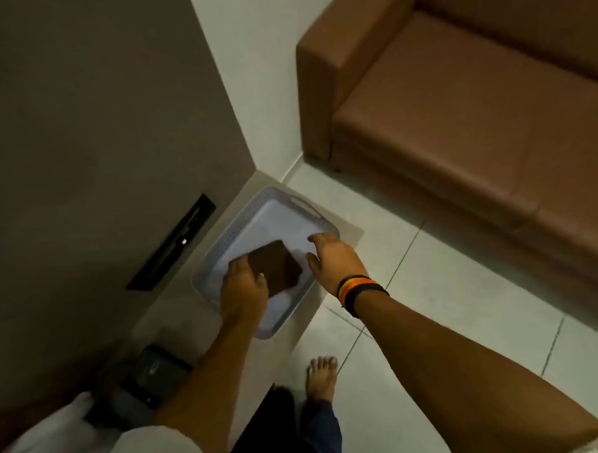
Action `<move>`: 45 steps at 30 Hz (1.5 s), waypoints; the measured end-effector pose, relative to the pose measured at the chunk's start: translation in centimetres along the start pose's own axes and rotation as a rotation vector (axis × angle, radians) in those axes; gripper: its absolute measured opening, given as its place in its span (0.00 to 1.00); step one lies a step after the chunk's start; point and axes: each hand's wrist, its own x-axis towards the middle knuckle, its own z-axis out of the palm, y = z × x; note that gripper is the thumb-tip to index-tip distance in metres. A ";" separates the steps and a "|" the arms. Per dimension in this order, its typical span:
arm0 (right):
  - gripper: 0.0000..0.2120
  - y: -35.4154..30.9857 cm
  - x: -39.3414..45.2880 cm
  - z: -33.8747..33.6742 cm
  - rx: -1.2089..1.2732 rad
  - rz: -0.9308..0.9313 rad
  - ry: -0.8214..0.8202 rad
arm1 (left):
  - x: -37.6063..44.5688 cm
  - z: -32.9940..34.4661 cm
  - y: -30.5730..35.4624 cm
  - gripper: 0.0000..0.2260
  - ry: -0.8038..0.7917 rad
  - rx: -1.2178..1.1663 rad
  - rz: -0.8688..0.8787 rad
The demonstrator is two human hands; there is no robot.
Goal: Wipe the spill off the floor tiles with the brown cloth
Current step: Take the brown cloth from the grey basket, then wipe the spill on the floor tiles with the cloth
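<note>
A folded brown cloth (276, 266) lies in a pale plastic basket (302, 205) that stands on a low ledge. My left hand (243, 285) grips the cloth's near-left edge, fingers curled around it. My right hand (335, 259) hovers with fingers spread over the basket's right rim, just right of the cloth, holding nothing. A band of several colours sits on the right wrist. No spill is visible on the white floor tiles (447, 288).
A brown sofa (475, 133) fills the upper right. The ledge (248, 191) runs along a dark wall with a black slot panel (173, 243). A dark box (153, 373) stands on the ledge near me. My bare foot (321, 376) is on the tiles.
</note>
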 end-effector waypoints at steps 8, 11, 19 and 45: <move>0.22 -0.8 8.6 11.6 0.312 0.423 -0.132 | 7.1 7.5 -5.6 0.31 0.034 -0.174 -0.434; 0.25 -0.3 10.0 14.6 0.226 0.452 -0.084 | 9.1 9.7 -7.1 0.33 0.045 -0.216 -0.533; 0.15 -0.1 11.7 16.1 0.406 0.470 -0.133 | 11.4 10.0 -8.2 0.30 -0.037 -0.199 -0.706; 0.16 41.6 -22.6 16.2 0.970 1.014 0.497 | -13.8 41.7 12.3 0.16 -0.630 -0.242 -0.066</move>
